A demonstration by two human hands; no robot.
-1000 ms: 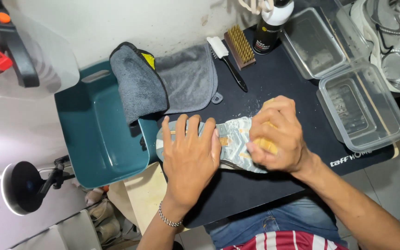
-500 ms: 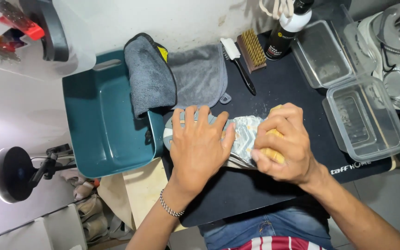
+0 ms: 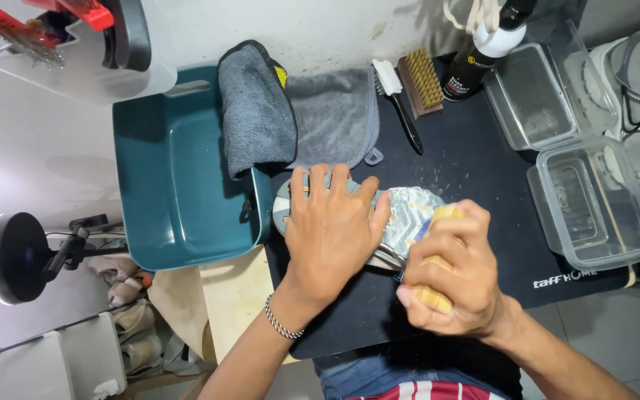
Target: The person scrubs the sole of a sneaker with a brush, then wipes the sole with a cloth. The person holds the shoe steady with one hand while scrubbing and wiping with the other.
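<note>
Lying sole-up, the pale shoe (image 3: 409, 215) is streaked with foam.

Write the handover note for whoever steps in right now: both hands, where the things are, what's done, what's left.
Left hand: flat on the shoe, pinning it on the black mat.
Right hand: closed on a yellow-handled brush, at the shoe's right end.
Nearby: teal tub, grey cloth draped over its rim, two spare brushes, cleaner bottle, two clear tubs.
Done: the shoe shows foam.
Left: how much remains unscrubbed cannot be told; the cloth lies unused.
</note>
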